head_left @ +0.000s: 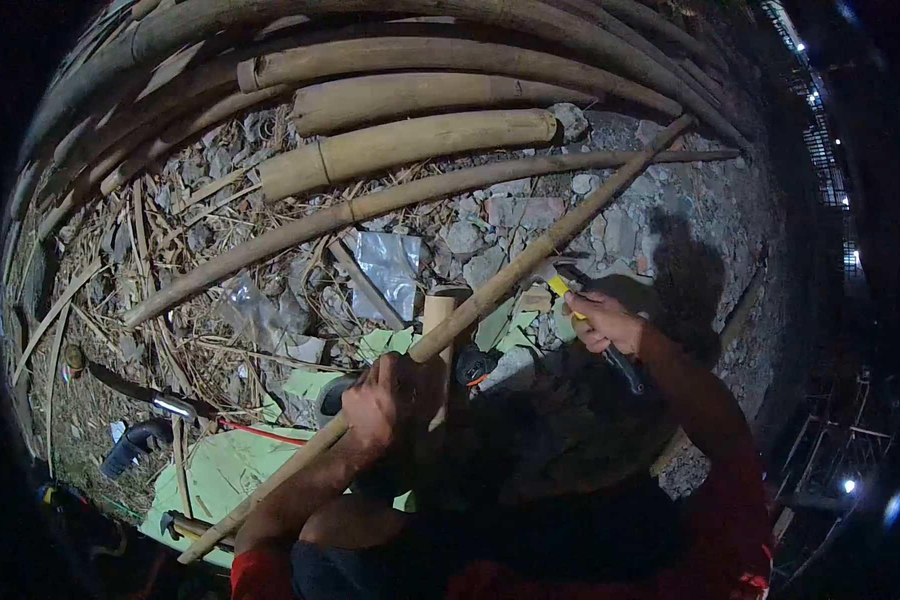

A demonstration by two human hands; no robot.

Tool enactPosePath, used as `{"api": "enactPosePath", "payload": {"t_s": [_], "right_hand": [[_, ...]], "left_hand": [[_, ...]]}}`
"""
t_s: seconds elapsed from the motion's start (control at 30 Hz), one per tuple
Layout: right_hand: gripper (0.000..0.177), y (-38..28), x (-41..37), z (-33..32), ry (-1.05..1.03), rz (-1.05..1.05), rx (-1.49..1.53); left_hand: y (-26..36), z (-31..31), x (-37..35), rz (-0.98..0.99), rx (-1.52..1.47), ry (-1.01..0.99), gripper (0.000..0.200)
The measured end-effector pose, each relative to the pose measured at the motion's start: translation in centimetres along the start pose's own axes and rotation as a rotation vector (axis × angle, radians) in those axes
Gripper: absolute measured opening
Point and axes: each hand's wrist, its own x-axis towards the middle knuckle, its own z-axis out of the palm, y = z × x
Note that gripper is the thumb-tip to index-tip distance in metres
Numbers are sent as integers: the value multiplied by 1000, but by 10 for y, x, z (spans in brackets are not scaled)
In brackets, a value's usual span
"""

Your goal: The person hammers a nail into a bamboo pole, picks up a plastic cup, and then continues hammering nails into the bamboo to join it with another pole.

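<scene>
A long bamboo pole (530,258) slants from the lower left to the upper right, crossing in front of my body. My left hand (373,405) is wrapped round its lower half. In my right hand (606,322) is a tool with a yellow and black handle (558,286), its pale front end close beside the pole; its exact kind does not show. The fingers of that hand are closed over the handle. Below the pole, near my left hand, a short pale bamboo piece (437,314) stands up.
Thick bamboo poles (410,145) lie across the back over rubble. A thinner pole (370,205) runs in front of them. Clear plastic (385,270) lies among stones and splinters. At left are a black cylinder (136,446) and a pale green sheet (220,465).
</scene>
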Motion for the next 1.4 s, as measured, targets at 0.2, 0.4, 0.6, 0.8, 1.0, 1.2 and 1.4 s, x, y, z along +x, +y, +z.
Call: {"api": "enactPosePath", "payload": {"t_s": [0.2, 0.4, 0.6, 0.8, 1.0, 1.2, 1.4], "right_hand": [[34, 22, 16, 32, 11, 16, 131], [43, 30, 40, 67, 83, 13, 52], [46, 39, 44, 76, 250, -194, -119], [50, 65, 74, 77, 300, -350, -330], [43, 6, 30, 52, 234, -152, -616], [23, -39, -38, 39, 375, -132, -1660], [16, -38, -44, 38, 848, -620, -2285]], "left_hand": [[-15, -20, -5, -57, 84, -71, 42], [-66, -25, -16, 6, 201, 22, 50], [-44, -51, -8, 23, 154, -1, 50], [-59, -46, -14, 82, 251, 112, 48], [-43, -58, 2, -89, 121, -143, 54], [-41, -39, -18, 131, 64, -114, 51], [-20, -49, -21, -85, -242, -488, 62]]}}
